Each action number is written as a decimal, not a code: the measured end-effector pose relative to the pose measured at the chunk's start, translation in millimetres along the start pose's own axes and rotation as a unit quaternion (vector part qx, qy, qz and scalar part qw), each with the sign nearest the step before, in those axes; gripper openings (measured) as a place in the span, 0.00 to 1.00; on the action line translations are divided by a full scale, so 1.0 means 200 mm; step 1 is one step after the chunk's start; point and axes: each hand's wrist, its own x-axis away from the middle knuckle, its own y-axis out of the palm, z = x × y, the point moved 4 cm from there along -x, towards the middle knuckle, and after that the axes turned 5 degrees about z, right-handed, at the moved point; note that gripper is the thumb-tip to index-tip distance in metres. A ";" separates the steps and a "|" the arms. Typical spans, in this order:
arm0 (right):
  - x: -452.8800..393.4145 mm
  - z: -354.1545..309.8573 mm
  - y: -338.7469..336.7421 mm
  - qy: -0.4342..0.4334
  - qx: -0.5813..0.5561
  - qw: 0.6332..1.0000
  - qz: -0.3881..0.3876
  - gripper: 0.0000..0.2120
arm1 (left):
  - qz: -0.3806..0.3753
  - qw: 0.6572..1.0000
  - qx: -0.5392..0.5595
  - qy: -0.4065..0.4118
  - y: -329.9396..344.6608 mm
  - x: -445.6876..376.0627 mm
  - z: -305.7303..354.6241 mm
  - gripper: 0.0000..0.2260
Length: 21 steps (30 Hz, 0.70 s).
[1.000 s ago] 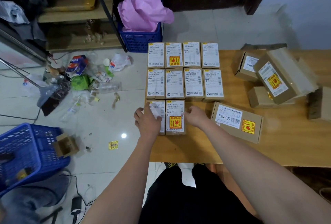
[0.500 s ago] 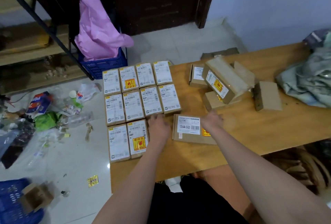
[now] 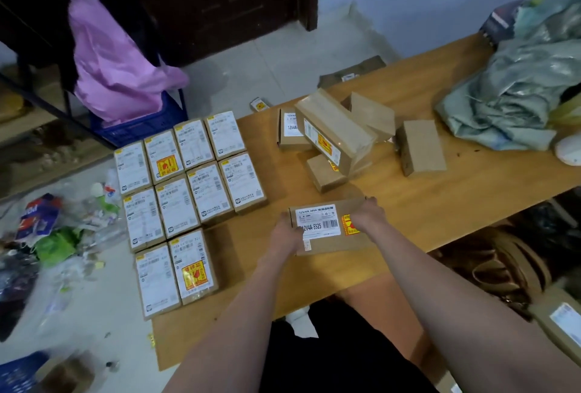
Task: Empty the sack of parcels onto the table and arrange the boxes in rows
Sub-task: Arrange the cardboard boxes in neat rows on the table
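Several small labelled boxes [image 3: 191, 197] lie in neat rows on the left part of the wooden table [image 3: 440, 204]. Near the table's front a larger brown box [image 3: 327, 229] with a white label and a yellow sticker is held between both hands: my left hand [image 3: 287, 234] grips its left end, my right hand [image 3: 367, 215] grips its right end. Behind it several unsorted brown boxes [image 3: 339, 138] lie in a loose heap, one box [image 3: 419, 147] apart to the right. The crumpled grey-green sack [image 3: 518, 94] lies at the table's far right.
Rubbish [image 3: 56, 235] is strewn over the tiled floor to the left. A blue crate [image 3: 141, 125] with a pink bag [image 3: 113, 65] stands behind the rows. Another blue basket [image 3: 19, 370] sits bottom left. A tan bag [image 3: 509, 270] and a parcel [image 3: 562, 323] lie under the table's right side.
Both hands left the two front-row boxes and took hold of the larger box, which is now lifted slightly and turned. The camera swung to the right, showing the sack.
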 end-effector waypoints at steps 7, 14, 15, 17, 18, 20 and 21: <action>-0.22 0.16 -0.27 -0.005 0.046 0.998 0.032 0.27 | -0.016 1.000 -0.017 0.018 0.22 -0.02 0.25 0.23; -0.10 -0.19 -0.56 -0.181 -0.131 0.926 0.303 0.21 | 0.055 0.997 -0.029 0.039 0.15 -0.05 0.44 0.28; -0.07 -0.28 -0.59 -0.214 -0.160 0.913 0.307 0.23 | 0.062 0.997 -0.024 0.049 0.13 -0.06 0.47 0.28; -0.04 -0.44 -0.61 -0.258 -0.141 0.920 0.261 0.31 | 0.073 0.995 -0.007 0.065 0.09 -0.07 0.54 0.27; -0.03 -0.52 -0.61 -0.273 -0.100 0.929 0.228 0.37 | 0.076 0.995 0.004 0.070 0.07 -0.08 0.57 0.26; -0.01 -0.63 -0.57 -0.290 0.003 0.942 0.169 0.48 | 0.081 0.994 0.016 0.078 0.05 -0.08 0.62 0.26; -0.02 -0.66 -0.55 -0.292 0.047 0.945 0.141 0.51 | 0.083 0.993 0.015 0.084 0.04 -0.08 0.64 0.26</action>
